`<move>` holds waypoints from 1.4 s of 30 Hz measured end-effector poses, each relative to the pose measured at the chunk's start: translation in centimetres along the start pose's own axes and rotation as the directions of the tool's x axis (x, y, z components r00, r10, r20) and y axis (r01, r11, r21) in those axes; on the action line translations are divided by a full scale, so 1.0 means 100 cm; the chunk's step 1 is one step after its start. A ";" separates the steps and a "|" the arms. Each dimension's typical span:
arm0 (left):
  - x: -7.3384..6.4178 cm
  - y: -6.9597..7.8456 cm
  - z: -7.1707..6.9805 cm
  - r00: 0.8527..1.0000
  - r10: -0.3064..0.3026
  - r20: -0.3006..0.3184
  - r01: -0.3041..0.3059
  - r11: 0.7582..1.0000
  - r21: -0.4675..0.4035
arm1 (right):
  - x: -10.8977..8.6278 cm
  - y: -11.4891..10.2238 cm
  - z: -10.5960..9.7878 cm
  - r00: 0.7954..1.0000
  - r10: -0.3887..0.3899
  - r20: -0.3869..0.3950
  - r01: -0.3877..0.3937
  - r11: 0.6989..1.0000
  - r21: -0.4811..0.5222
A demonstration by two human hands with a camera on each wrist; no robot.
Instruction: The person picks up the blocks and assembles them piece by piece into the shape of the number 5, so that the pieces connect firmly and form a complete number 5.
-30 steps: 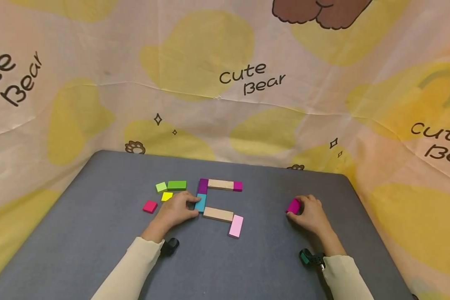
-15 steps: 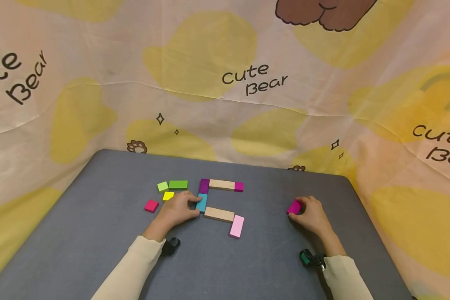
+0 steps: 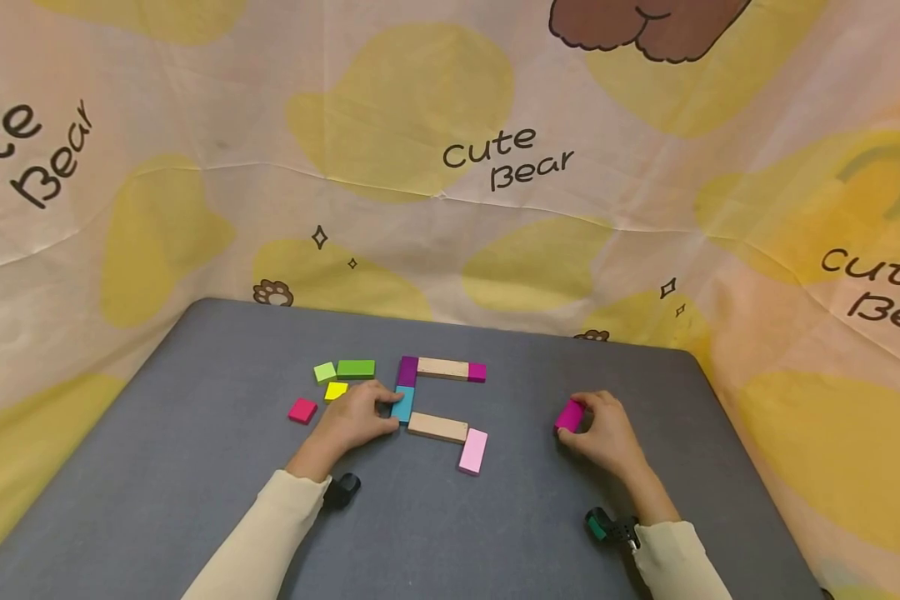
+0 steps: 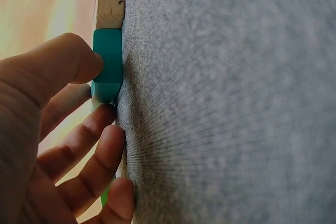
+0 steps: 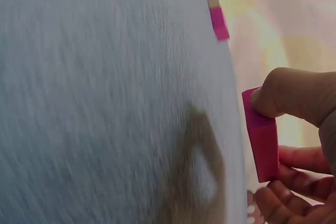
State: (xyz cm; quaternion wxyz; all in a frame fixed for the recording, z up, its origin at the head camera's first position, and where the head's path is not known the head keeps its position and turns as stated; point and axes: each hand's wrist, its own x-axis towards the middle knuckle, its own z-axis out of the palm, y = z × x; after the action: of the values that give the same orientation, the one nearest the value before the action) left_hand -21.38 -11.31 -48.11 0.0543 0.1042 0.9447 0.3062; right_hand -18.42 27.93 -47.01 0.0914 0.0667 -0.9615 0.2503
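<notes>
Left hand (image 3: pixel 351 419): we pinch blue block (image 3: pixel 402 404)
Right hand (image 3: pixel 611 432): grips magenta block (image 3: pixel 569 415)
Pink block (image 3: pixel 473 452): blue block's four o'clock (head view only)

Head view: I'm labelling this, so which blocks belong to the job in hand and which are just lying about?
Likely the job:
magenta block in right hand
blue block in left hand
purple block
far wooden block
near wooden block
small magenta block
pink block

Seemingly lying about:
lime block
green block
yellow block
red block
</notes>
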 end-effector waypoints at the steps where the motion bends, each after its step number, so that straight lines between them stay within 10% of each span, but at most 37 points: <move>1: 0.000 0.000 0.000 1.000 0.004 -0.001 -0.004 1.000 0.002 | -0.001 -0.003 0.001 1.000 -0.011 -0.006 0.011 1.000 0.011; 26: 0.001 -0.001 0.000 1.000 -0.001 -0.008 0.001 1.000 0.003 | -0.024 -0.072 0.026 0.991 -0.121 0.059 0.118 0.991 0.056; 42: 0.000 0.002 -0.001 1.000 -0.011 -0.002 0.011 1.000 -0.004 | -0.047 -0.110 0.043 0.950 -0.280 0.141 0.279 0.960 0.028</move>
State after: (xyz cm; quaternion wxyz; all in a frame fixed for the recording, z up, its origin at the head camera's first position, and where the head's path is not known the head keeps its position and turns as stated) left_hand -21.33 -11.24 -47.93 0.0552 0.0986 0.9447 0.3079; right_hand -12.58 16.65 -46.50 0.0564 0.2204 -0.9455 0.2330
